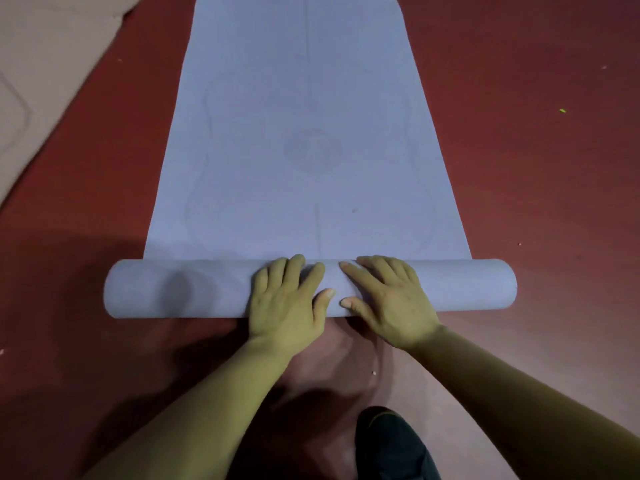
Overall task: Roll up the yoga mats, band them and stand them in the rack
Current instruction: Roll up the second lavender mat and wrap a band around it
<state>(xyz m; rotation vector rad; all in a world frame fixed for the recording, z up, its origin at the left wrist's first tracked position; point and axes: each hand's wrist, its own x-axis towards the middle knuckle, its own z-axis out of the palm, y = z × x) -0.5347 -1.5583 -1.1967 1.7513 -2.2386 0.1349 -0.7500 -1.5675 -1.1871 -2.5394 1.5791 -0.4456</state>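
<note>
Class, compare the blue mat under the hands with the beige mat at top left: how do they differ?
The blue mat is partly rolled at its near end; the beige mat lies flat where visible. The left hand and right hand press the blue mat's roll; nothing touches the beige mat. Both lie on the red floor.

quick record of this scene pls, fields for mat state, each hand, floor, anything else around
mat: blue yoga mat, partly rolled, the rest flat on the floor
roll: roll lies crosswise at the near end
left hand: left hand presses on the roll's middle, fingers straight
right hand: right hand presses beside it, thumbs nearly meeting
floor: floor, red
other: beige sheet far left, maybe another mat; dark-clad foot at the bottom
band, rack: not in view
</note>
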